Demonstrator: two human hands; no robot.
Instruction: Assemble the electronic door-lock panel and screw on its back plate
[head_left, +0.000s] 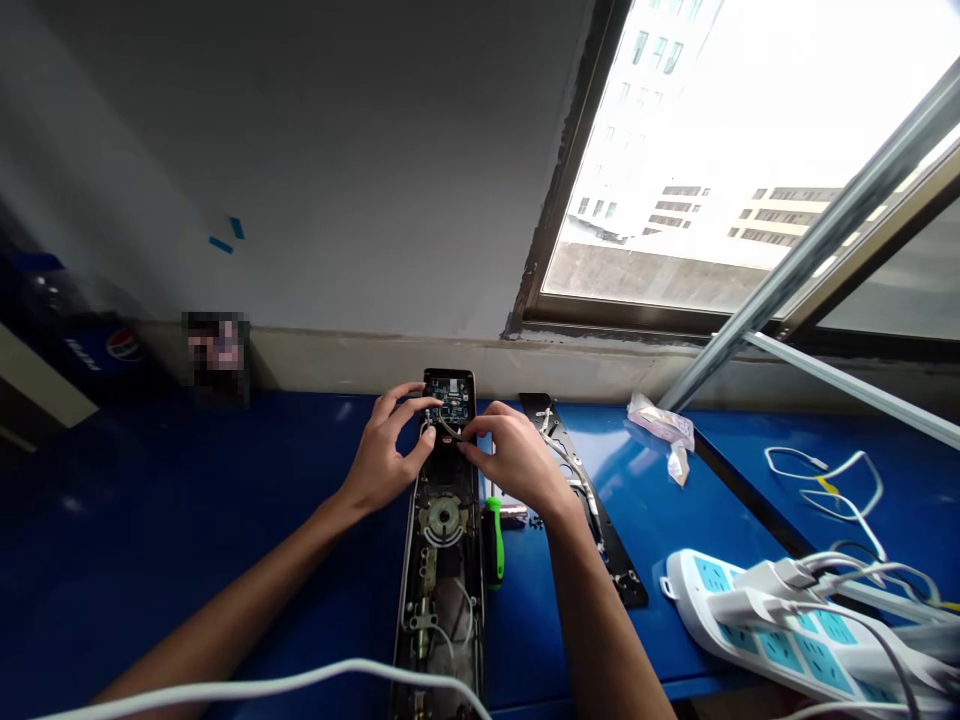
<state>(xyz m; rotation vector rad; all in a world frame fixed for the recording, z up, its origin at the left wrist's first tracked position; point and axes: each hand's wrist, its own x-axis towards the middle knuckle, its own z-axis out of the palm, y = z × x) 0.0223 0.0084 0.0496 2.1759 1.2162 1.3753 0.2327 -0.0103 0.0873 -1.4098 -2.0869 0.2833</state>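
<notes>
"Where is the long casing (444, 475)?"

"On the blue desk (300, 470), running from just below the centre of the frame down to the bottom edge. It lies open, with a circuit board (452, 390) at its far end and a round metal part (443, 516) nearer the person."

"And the left hand (379, 460)?"

"At the board's left side, fingers (409, 406) spread — thumb apart from the forefinger, which reaches over the board's edge."

"The right hand (517, 458)?"

"On the other side, its thumb and forefinger pinching a thin wire (451, 433) that curves by the board's lower edge."

"What's just right of the casing?"

"A green-handled screwdriver (494, 545), then a black plate (611, 540) with wires along it, slanting toward the lower right."

"Anything farther over?"

"A crumpled packet (660, 420) near the wall, loops of white cable (859, 510) at the right, and a white power strip (686, 590) with plugs (772, 576) in it at the lower right. Another cable (300, 683) crosses the bottom left — blurred, closer to the camera."
</notes>
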